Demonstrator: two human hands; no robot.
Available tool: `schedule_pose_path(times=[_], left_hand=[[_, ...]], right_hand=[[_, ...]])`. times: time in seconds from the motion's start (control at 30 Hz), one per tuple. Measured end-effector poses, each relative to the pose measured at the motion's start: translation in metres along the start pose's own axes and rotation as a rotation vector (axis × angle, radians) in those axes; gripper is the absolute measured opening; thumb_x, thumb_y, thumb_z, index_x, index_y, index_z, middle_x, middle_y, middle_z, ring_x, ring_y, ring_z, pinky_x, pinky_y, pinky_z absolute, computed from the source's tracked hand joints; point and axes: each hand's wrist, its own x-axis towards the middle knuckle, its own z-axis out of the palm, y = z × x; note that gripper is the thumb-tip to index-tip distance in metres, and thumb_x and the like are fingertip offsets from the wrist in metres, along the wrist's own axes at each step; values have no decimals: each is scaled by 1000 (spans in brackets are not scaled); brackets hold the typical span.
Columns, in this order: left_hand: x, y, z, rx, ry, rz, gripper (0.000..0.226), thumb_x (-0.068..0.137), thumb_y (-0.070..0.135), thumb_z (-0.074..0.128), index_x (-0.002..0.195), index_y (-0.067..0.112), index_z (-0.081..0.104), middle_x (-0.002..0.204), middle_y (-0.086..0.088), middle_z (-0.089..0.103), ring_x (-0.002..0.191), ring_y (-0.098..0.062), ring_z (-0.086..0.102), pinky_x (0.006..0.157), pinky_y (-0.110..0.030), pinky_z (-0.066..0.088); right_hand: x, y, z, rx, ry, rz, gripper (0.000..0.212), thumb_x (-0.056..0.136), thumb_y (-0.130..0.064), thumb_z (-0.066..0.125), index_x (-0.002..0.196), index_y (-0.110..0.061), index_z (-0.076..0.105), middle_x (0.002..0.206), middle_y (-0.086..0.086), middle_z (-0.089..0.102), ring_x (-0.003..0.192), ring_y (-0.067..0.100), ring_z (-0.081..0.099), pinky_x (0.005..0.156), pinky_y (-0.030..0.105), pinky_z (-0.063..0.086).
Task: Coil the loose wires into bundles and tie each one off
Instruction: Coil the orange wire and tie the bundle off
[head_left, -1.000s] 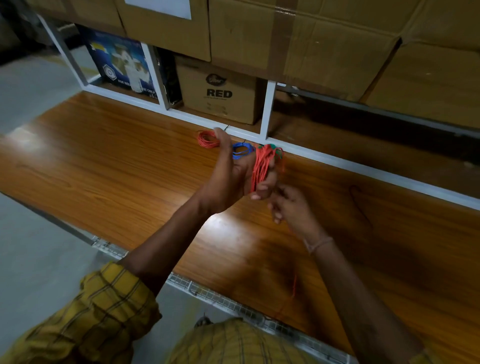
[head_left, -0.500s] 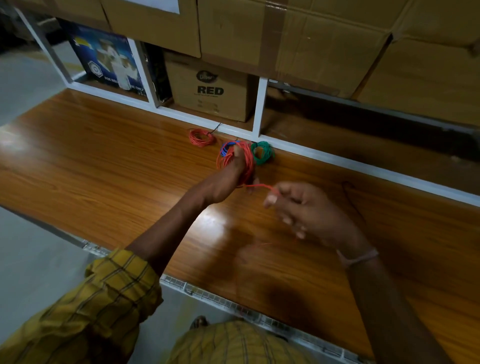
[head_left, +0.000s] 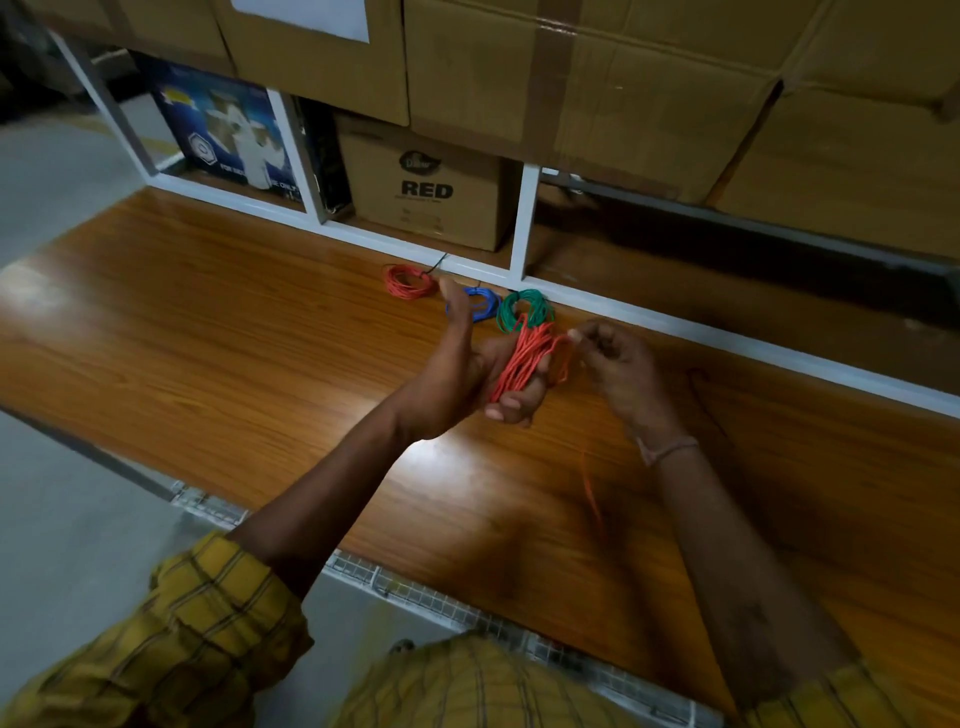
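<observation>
A single wide-angle view is given, taken from the person's head and aimed forward and steeply down. The wooden counter (head_left: 218, 332) is seen slanting from the left edge to the lower right of the frame, with straight lines bent by the lens. Both forearms are caught at close range, entering from the bottom edge and meeting near the centre. Shelving with cardboard boxes (head_left: 597, 73) is taken in along the top, and grey floor (head_left: 57, 545) at the lower left.
</observation>
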Motion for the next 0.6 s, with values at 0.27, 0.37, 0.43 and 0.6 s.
schedule_pose_path(times=[0.27,0.37,0.43,0.6], left_hand=[[12,9,1,-104,228,154,112,75,88,-16,109,4,50,90,-22,51,76,-29,52,69,-40,42],[17,8,-12,10,395,160,121,82,80,-20,115,-11,53,100,-42,53,92,-38,58,92,-41,51],[20,2,-22,111,481,137,132,81,82,-20,122,-22,50,107,-50,56,95,-45,64,99,-40,55],[18,-16,-33,459,487,-13,134,70,98,-7,98,-9,69,97,-30,72,100,-46,67,107,-48,48]], right_hand=[[-47,25,59,-122,-269,187,24,109,-24,48,96,-17,67,63,8,53,39,8,40,39,22,33],[-56,12,54,-404,-394,29,25,106,-26,51,86,-16,61,59,-1,59,53,12,56,59,33,48],[-60,1,45,-501,-450,-31,31,104,-25,55,73,-19,56,61,-3,61,62,16,62,68,42,52],[-59,-33,23,-574,-490,-123,21,102,-23,60,85,-12,66,65,-6,55,59,2,50,58,27,38]])
